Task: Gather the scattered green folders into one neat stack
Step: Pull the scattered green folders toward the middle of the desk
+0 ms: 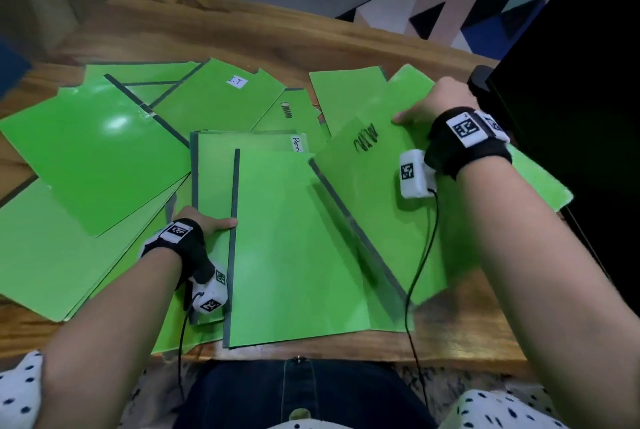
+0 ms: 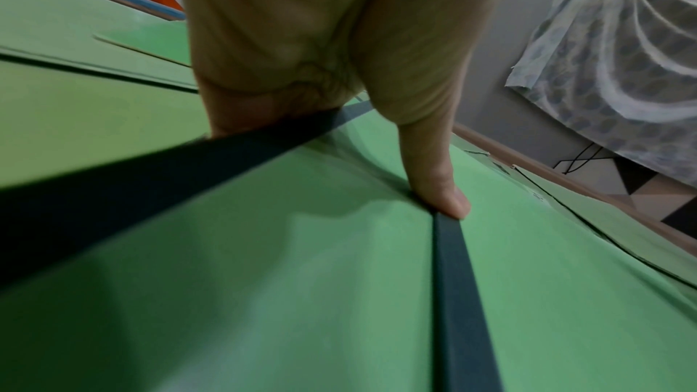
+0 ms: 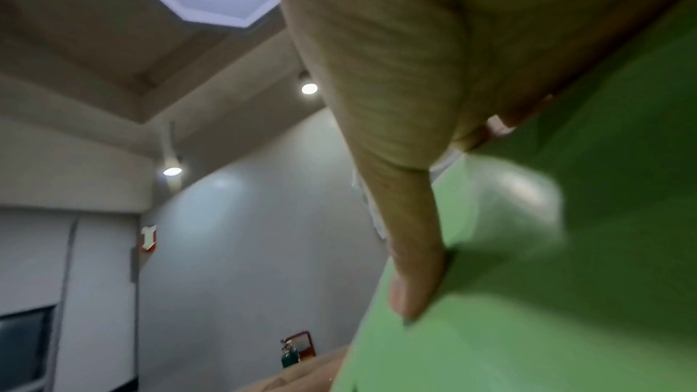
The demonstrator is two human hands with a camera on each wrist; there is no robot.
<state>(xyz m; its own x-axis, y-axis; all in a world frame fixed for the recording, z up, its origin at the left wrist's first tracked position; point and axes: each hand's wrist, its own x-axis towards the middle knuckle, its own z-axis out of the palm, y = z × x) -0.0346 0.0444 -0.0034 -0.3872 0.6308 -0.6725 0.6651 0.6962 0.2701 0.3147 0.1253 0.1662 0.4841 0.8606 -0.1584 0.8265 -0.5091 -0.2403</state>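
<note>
Gathering step: right hand (image 1: 434, 104) pinches a lifted folder (image 1: 388, 193); left hand (image 1: 204, 220) grips the stack (image 1: 298, 248) spine. Next: lay folder squarely on stack.

Even indoor light, ceiling spots (image 3: 309, 88) glowing in right wrist view, glare patch on a green folder (image 1: 116, 123), motion blur, fisheye-bent edges
</note>
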